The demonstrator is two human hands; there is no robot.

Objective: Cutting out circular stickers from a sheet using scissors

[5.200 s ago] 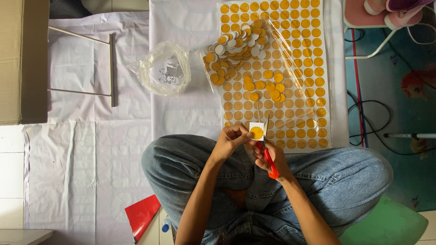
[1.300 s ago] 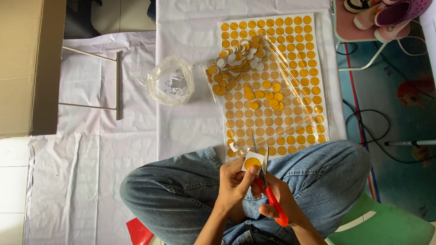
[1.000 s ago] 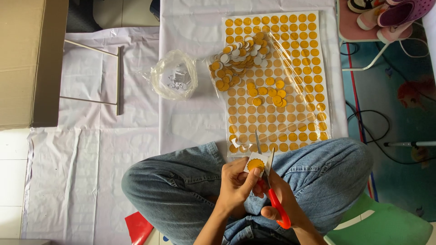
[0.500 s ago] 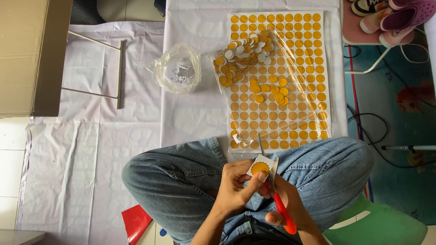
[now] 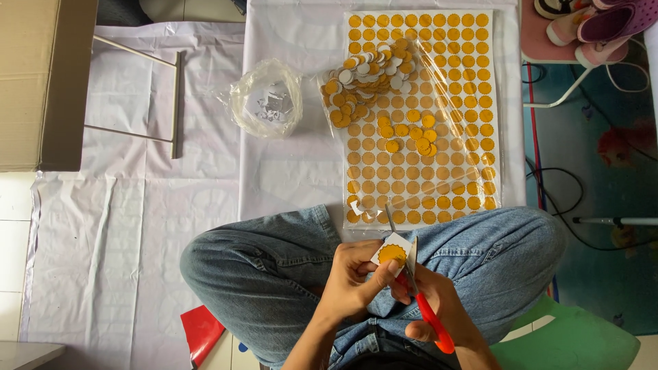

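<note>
Far left: brown cardboard box (image 5: 38, 82) on white sheeting (image 5: 123, 226) spread over the tiled floor, thin metal frame (image 5: 154, 96) beside it. Clear plastic bag (image 5: 267, 97) with pale offcuts sits near centre. Red flat object (image 5: 202, 332) pokes out under the left knee, can't tell what it is.

Person sits cross-legged in jeans (image 5: 274, 267). Left hand (image 5: 353, 277) over the lap, fingers closed in a pinch on a small paper piece with an orange scalloped disc (image 5: 394, 252). Paper is light, thin, floppy, tears and creases easily; best held by the white margin close to the cut line, as the thumb and forefinger do here. Right hand (image 5: 439, 312) just beside it, fingers closed through the loops of red-handled scissors (image 5: 415, 288), blades up against the paper's right edge. Blades look slightly parted, hard to be sure at this angle.

Beyond the knees: printed sheet of orange discs (image 5: 439, 164) under a clear plastic sleeve, heap of cut-out discs (image 5: 363, 79) at its upper left, a few loose ones scattered mid-sheet.

Right side: teal patterned floor mat (image 5: 596, 137), cables, shoes (image 5: 589, 20) on a pink rack, green stool (image 5: 576, 342) at bottom right. Home floor work, daylight.
</note>
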